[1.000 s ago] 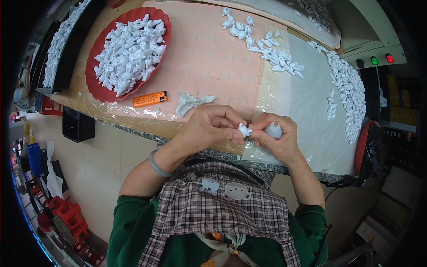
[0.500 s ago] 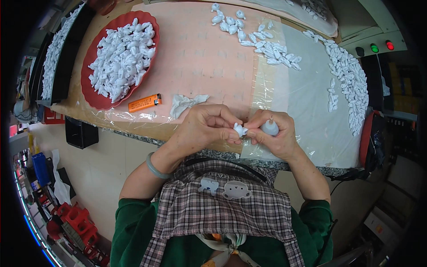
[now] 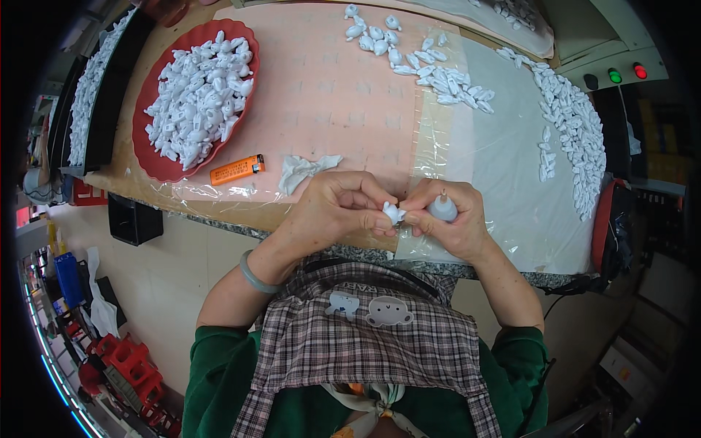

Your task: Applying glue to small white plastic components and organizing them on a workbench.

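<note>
My left hand [image 3: 341, 208] pinches a small white plastic figurine [image 3: 393, 212] between thumb and fingers, over the table's front edge. Right against it, my right hand [image 3: 454, 223] is closed, its thumb and forefinger meeting at the figurine's side; a small white part seems to sit there, mostly hidden. A translucent squeeze bottle [image 3: 442, 209] with a thin tip pointing up is tucked in the same right hand. Beyond my left hand lies a crumpled white tissue [image 3: 305, 169], and left of that an orange lighter [image 3: 237, 169].
A red scalloped plate [image 3: 143, 150] heaped with white figurine pieces [image 3: 201, 95] stands at the left. Rounded white pieces [image 3: 376, 36] and slender ones [image 3: 454, 86] lie at the far middle. More slender parts [image 3: 577, 139] line the right, near a box with coloured buttons [image 3: 615, 75].
Both hands stay joined at the figurine, nearly still. The squeeze bottle has tilted very slightly; nothing has been taken up or let go.
</note>
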Demonstrator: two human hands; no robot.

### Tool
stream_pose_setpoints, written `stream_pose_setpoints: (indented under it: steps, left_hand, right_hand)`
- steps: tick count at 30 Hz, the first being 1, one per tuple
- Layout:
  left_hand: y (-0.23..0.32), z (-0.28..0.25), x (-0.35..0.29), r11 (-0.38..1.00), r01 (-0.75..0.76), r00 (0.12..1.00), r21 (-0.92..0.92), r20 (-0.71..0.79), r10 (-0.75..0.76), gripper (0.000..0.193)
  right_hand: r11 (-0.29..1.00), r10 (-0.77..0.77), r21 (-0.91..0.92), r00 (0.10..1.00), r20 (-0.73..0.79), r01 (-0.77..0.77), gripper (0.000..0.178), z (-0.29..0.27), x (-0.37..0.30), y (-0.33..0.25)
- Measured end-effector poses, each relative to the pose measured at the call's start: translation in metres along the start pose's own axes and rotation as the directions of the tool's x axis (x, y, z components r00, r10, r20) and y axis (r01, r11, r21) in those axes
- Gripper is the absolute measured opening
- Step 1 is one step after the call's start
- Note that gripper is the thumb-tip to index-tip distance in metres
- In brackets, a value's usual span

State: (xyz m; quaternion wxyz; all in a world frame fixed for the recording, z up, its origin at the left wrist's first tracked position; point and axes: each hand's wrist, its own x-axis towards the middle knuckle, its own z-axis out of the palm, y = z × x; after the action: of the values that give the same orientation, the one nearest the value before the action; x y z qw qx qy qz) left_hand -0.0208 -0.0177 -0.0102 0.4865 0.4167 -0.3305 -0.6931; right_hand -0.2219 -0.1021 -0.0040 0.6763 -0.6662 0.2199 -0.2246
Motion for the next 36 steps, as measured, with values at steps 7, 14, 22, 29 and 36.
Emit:
stream_pose_setpoints:
  steps: [7, 14, 22, 29, 36]
  left_hand:
    - [0.0, 0.003, -0.001, 0.999, -0.034, 0.999, 0.028, -0.008, 0.034, 0.02]
    - [0.003, 0.002, 0.0, 0.994, -0.098, 0.995, 0.044, 0.021, 0.098, 0.023]
    - [0.012, -0.004, -0.006, 0.985, -0.174, 0.984, 0.019, -0.022, 0.174, 0.026]
    - [0.065, -0.045, -0.032, 0.765, -0.41, 0.75, 0.497, -0.294, 0.592, 0.024]
    - [0.107, -0.065, -0.027, -0.122, 0.169, 0.436, 0.978, 0.036, 0.899, 0.026]
  right_hand:
    - [0.988, -0.105, -0.121, 0.994, -0.029, 0.101, 0.009, 0.0, 0.0, 0.0]
    - [0.904, -0.332, -0.308, 0.941, -0.065, 0.297, 0.017, 0.003, 0.003, 0.001]
    - [0.979, -0.195, -0.105, 0.958, -0.21, 0.176, 0.023, 0.007, 0.001, -0.009]
    - [0.995, -0.087, -0.076, 0.947, -0.31, 0.067, 0.016, 0.005, -0.007, -0.008]
    - [0.994, -0.081, -0.092, 0.954, -0.288, 0.057, 0.014, 0.006, -0.003, -0.008]
